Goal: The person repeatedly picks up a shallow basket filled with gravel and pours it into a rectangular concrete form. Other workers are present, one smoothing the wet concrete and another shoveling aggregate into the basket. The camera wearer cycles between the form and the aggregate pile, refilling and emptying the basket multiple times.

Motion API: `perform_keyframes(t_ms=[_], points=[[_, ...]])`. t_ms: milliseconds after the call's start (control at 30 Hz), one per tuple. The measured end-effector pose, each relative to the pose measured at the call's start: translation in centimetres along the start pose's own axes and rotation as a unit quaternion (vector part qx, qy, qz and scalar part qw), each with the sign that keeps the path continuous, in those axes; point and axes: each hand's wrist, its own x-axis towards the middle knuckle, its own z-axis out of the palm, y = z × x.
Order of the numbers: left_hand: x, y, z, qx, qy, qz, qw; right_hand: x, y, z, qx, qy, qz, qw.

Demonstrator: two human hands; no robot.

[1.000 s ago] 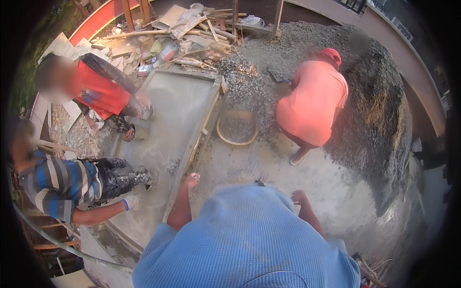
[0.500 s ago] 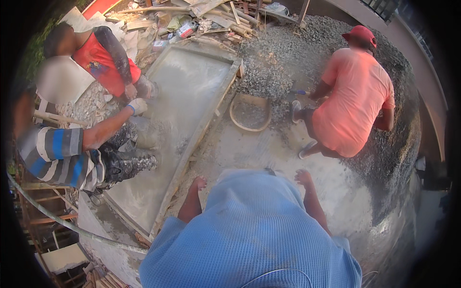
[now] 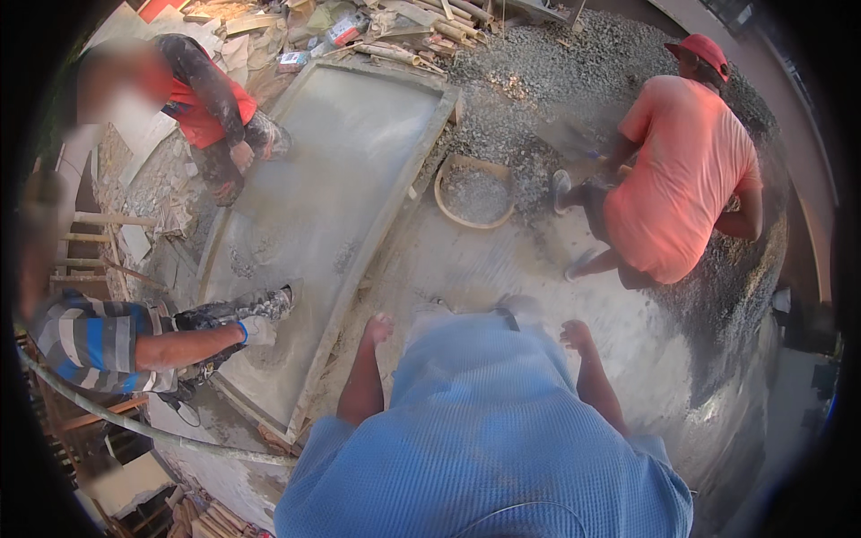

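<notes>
My left hand [image 3: 379, 328] hangs beside my blue shirt with its fingers loosely bent and nothing in it. It is nearest to the right edge of a long wooden frame [image 3: 386, 218] with wet grey concrete [image 3: 332, 134] inside. On the other side of my body my right hand [image 3: 577, 335] hangs above the grey floor, its fingers slightly apart and holding nothing. Ahead of me lies a shallow round-ended basin [image 3: 512, 170] with gravel in it, out of reach of both hands.
A person in an orange shirt [image 3: 686, 170] crouches by a gravel heap [image 3: 574, 72], a shovel [image 3: 574, 142] before them. Left of the frame are a person in red [image 3: 220, 108] and another in a striped shirt [image 3: 99, 341]. A hose [image 3: 152, 435] curves at lower left; wood scraps [image 3: 404, 36] lie behind.
Gravel now fills the basin, and the shovel blade shows beside it. The striped-shirt person has moved nearer along the frame, the gloved hand drawn back. My hands stay at my sides, empty.
</notes>
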Motion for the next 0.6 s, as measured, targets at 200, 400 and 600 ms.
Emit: perform_keyframes(t_ms=[200, 400, 600], points=[[3.4, 4.3, -1.0, 0.014, 0.014, -0.064, 0.998, 1.3, -4.4, -0.9, -0.008, -0.038, -0.069, 0.997], [7.1, 13.6, 0.9, 0.121, 0.122, 0.000, 0.985, 7.8, -15.2, -2.0, -0.009, -0.107, -0.128, 0.986], [5.6, 19.6, 3.4, 0.095, 0.117, 0.013, 0.988, 17.8, -32.3, -2.2, -0.266, -0.014, -0.330, 0.906]])
